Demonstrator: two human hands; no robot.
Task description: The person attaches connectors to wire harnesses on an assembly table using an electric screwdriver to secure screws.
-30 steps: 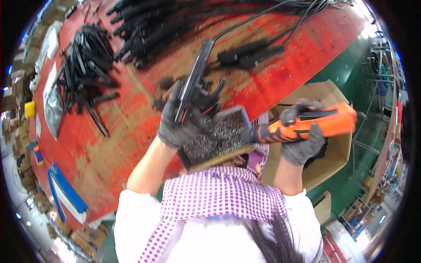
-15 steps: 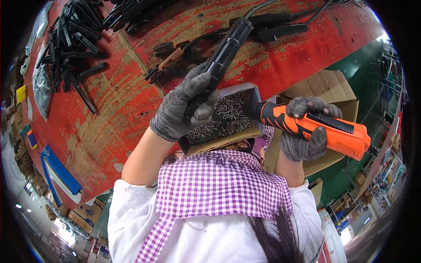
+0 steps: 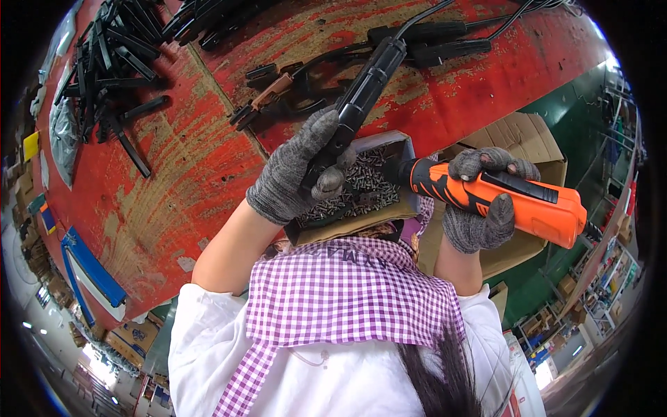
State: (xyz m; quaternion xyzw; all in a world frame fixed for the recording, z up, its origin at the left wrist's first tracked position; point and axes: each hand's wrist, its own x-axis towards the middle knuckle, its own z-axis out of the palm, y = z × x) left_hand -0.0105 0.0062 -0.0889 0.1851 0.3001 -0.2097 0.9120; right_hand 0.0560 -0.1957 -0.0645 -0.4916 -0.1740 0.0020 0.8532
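Observation:
My gloved left hand [image 3: 295, 167] is closed around the lower end of a long black handle [image 3: 368, 87], which slants up and away with a cable leaving its far end. In my right hand [image 3: 486, 201], also gloved, is an orange and black power screwdriver [image 3: 507, 201]. Its dark nose points left, over the right side of a cardboard box of screws [image 3: 372, 177]. The box sits below both hands, full of small dark metal screws. The screwdriver's tip is hard to make out against them.
Black clamp-like tools with cables, one with copper-coloured jaws [image 3: 274, 90], lie on the worn red table [image 3: 174, 215]. Black plastic parts [image 3: 114, 76] are heaped at the far left. An opened cardboard carton [image 3: 521, 139] stands at the right, beside the table edge.
My left hand and the black handle have shifted slightly to the right. The screwdriver stays in my right hand, barely moved, its rear end a little higher.

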